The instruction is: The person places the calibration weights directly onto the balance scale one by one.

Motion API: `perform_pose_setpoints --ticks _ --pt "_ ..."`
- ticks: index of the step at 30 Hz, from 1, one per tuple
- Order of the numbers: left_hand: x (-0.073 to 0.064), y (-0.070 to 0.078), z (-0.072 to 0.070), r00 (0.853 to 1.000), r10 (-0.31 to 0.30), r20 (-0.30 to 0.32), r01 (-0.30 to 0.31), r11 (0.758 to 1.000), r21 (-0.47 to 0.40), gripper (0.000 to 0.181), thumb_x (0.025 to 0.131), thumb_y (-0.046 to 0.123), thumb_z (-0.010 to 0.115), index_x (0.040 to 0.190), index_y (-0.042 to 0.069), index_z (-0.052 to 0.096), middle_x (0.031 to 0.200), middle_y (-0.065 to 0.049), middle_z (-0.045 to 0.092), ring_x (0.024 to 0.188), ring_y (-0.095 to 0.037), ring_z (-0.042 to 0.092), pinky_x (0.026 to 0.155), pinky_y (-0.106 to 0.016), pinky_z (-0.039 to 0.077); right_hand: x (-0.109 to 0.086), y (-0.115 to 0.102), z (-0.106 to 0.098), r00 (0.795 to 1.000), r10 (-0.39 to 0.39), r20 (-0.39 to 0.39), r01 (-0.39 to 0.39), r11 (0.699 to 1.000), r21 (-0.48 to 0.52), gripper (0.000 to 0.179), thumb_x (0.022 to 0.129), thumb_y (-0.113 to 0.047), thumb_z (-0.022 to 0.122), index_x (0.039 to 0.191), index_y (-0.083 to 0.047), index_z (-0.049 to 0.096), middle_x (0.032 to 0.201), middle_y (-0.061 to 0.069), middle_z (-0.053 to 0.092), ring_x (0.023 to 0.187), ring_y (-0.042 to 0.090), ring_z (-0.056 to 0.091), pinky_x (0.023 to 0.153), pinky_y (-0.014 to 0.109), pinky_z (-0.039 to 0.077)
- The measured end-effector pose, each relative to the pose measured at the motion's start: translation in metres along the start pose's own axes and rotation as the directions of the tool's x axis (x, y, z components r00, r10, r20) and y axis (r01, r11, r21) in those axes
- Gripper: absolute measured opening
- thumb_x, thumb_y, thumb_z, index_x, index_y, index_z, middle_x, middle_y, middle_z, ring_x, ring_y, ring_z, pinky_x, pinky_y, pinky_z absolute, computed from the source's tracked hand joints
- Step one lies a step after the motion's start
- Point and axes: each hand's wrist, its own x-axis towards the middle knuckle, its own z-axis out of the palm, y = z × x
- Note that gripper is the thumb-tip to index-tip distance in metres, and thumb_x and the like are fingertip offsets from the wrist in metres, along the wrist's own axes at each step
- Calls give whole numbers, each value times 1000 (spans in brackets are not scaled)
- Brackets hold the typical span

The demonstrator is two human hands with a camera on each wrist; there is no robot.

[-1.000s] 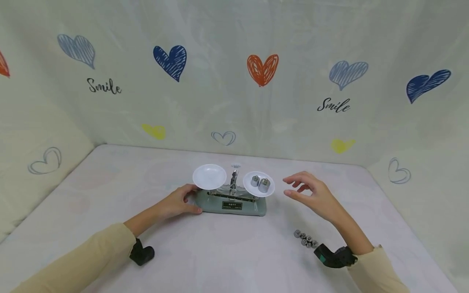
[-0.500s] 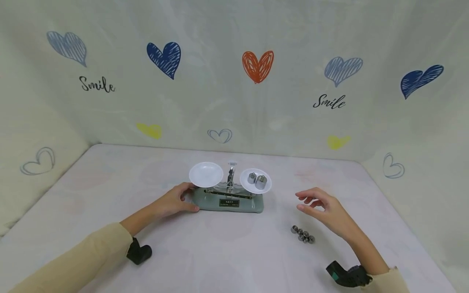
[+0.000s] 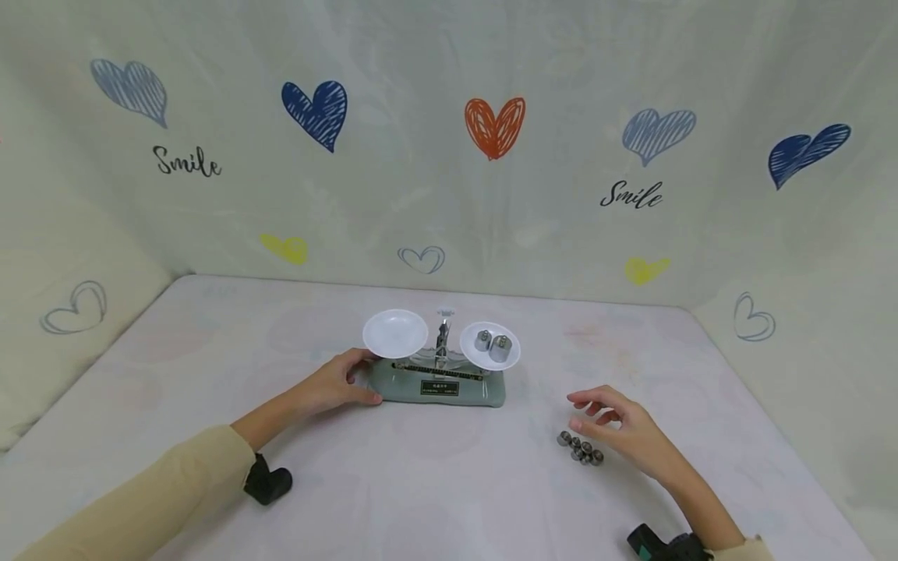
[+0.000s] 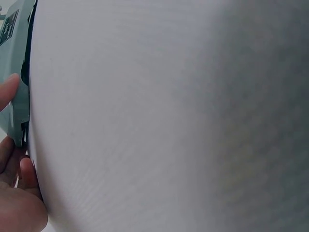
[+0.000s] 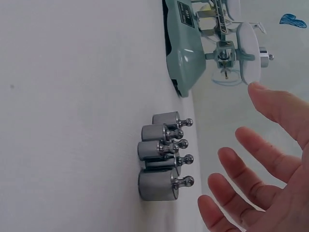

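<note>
A green balance scale [image 3: 463, 392] stands mid-table with two white pans. Its left pan [image 3: 395, 333] is bare; the right pan [image 3: 471, 356] bears two metal weights [image 3: 500, 348]. My left hand [image 3: 337, 382] holds the left end of the base, thumb at the front and fingers behind; the left wrist view shows the thumb [image 4: 8, 91] against the green base. Over the table on the right hovers my right hand [image 3: 624, 428], fingers loosely bent and holding nothing. Just below and left of it, several knobbed metal weights [image 3: 585, 450] stand in a cluster, seen close in the right wrist view.
A white cloth covers the table [image 3: 421, 499]. Behind it hangs a pale curtain [image 3: 407, 195] printed with hearts and the word Smile. Black wrist cameras [image 3: 266, 481] are strapped on both forearms.
My right hand has moved away from the right pan, down toward the cluster of weights. The left hand keeps its hold on the base. The head view has shifted slightly.
</note>
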Motion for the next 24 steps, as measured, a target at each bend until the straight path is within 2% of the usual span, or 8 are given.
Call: perform_pose_setpoints --ticks 7,14,24 --pt "4 -1 1 1000 20 14 -20 1000 -18 76 76 18 76 136 -5 36 142 -23 36 133 -40 30 107 -55 30 -5 4 11 995 86 58 -85 996 -12 39 80 -28 72 114 -11 62 104 0 60 89 7 48 74 20 45" --pt "3 -6 0 1000 18 7 -18 1000 -19 75 76 17 76 135 -5 37 141 -24 37 132 -40 31 107 -56 30 -6 4 17 998 12 61 -10 999 -33 33 78 -25 75 106 -11 63 103 -2 60 89 7 47 74 20 41" --pt "1 -5 -1 999 34 6 -34 999 -5 73 76 17 76 134 -6 37 140 -25 38 131 -40 33 106 -56 31 -11 10 13 995 32 92 -30 999 -22 33 80 -28 73 107 -13 62 106 -1 58 93 5 48 75 20 41"
